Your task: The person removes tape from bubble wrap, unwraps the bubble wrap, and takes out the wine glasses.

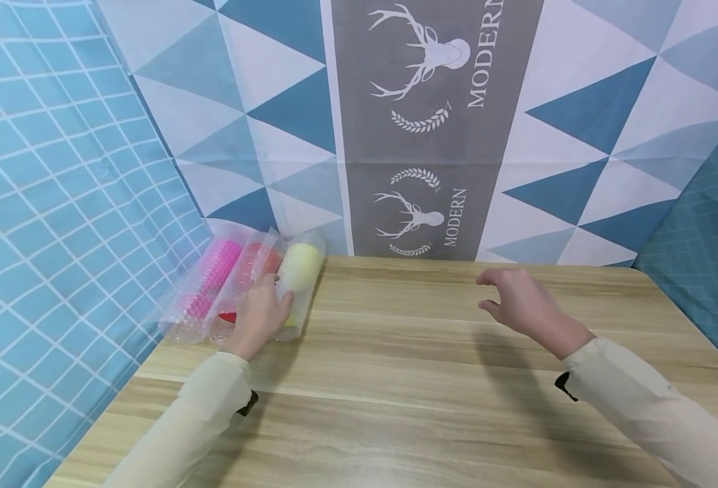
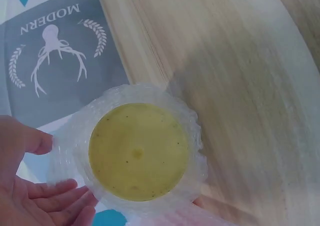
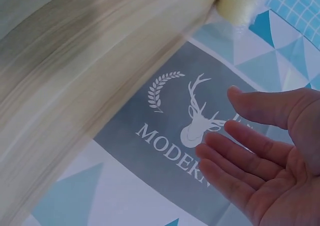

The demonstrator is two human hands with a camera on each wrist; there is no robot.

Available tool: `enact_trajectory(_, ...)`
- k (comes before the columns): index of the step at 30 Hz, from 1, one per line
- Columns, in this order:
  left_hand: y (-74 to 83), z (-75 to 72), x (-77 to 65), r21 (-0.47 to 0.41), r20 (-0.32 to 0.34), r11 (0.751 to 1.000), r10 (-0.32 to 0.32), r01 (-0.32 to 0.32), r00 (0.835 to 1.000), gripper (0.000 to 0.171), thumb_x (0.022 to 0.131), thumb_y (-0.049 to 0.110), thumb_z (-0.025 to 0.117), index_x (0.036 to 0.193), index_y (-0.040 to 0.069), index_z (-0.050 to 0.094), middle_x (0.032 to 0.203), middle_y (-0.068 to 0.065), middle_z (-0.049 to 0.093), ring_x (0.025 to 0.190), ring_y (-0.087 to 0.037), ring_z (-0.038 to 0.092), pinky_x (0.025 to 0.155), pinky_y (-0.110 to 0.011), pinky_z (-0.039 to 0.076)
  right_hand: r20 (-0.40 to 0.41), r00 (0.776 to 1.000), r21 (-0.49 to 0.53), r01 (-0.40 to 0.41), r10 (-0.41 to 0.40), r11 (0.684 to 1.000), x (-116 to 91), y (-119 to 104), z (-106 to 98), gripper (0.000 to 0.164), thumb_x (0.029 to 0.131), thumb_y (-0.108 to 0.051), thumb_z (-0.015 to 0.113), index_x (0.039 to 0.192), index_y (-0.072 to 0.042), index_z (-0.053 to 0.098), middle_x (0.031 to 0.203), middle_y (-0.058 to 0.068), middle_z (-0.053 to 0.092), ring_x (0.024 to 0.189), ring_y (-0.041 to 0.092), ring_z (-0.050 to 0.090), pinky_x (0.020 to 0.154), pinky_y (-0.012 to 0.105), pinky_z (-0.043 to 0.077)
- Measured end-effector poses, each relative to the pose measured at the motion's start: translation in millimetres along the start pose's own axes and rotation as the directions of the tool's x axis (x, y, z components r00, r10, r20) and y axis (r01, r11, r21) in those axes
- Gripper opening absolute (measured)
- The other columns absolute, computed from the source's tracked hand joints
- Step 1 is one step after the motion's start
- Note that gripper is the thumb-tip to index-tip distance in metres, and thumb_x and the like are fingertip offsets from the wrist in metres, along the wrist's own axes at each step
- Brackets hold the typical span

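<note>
Yellow cylinder (image 1: 300, 268), bubble-wrapped, lies far left — likely the grasping step, left hand (image 1: 260, 315) at it, fingers parted; right hand (image 1: 526, 303) spread, empty — next probably needs a left-hand grip.

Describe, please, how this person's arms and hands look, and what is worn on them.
The left sleeve and right sleeve are long, plain and cream-coloured. A small black piece shows at the left cuff and right cuff; its purpose is unclear. The left hand and right hand show no gloves.
</note>
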State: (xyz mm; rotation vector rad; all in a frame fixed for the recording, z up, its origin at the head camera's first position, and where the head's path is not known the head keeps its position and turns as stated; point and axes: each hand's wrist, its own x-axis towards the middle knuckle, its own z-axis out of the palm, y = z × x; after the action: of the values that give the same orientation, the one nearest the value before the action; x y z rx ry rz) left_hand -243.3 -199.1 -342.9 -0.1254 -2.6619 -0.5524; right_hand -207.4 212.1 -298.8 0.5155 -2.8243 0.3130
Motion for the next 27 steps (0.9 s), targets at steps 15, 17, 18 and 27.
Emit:
enact_trajectory(15,5.4,4.7,8.1,-0.080,-0.004,0.991,0.108,-0.108,0.994,0.016,0.084,-0.004,0.057,0.095,-0.007,0.068,0.091,-0.024,0.070,0.086,-0.035,0.068,0.078,-0.045,0.057,0.006,0.999,0.002,0.049,-0.049,0.999,10.5,-11.3,2.7,0.037,0.077,-0.013,0.078,0.110,0.001,0.066,0.108,0.018,0.071,0.096,0.035,0.068,0.080,0.047,0.057)
enact_trajectory(17,4.8,4.5,9.1,-0.088,0.012,0.992,0.092,-0.091,0.996,0.017,0.082,-0.003,0.060,0.097,-0.008,0.067,0.094,-0.025,0.069,0.088,-0.036,0.067,0.080,-0.045,0.057,0.003,0.998,0.005,0.058,-0.058,0.998,10.3,-10.9,4.7,0.037,0.077,-0.012,0.078,0.109,0.001,0.067,0.107,0.018,0.071,0.094,0.034,0.069,0.077,0.045,0.058)
enact_trajectory(18,4.2,4.4,9.6,-0.092,0.021,0.993,0.079,-0.077,0.997,0.018,0.082,-0.001,0.061,0.098,-0.008,0.067,0.096,-0.026,0.069,0.091,-0.037,0.067,0.082,-0.046,0.057,0.002,0.998,0.005,0.061,-0.061,0.998,10.0,-10.3,5.7,0.037,0.077,-0.013,0.078,0.109,0.001,0.067,0.107,0.018,0.071,0.092,0.033,0.069,0.074,0.044,0.058)
enact_trajectory(27,1.4,2.8,17.4,-0.106,0.206,0.988,-0.086,0.110,0.975,0.062,0.084,0.022,0.066,0.131,-0.013,0.044,0.131,-0.033,0.052,0.123,-0.047,0.049,0.105,-0.054,0.043,-0.028,0.995,-0.021,0.096,-0.097,0.995,8.0,-6.2,13.8,0.034,0.074,-0.012,0.080,0.104,0.000,0.068,0.102,0.016,0.073,0.090,0.032,0.069,0.076,0.045,0.058)
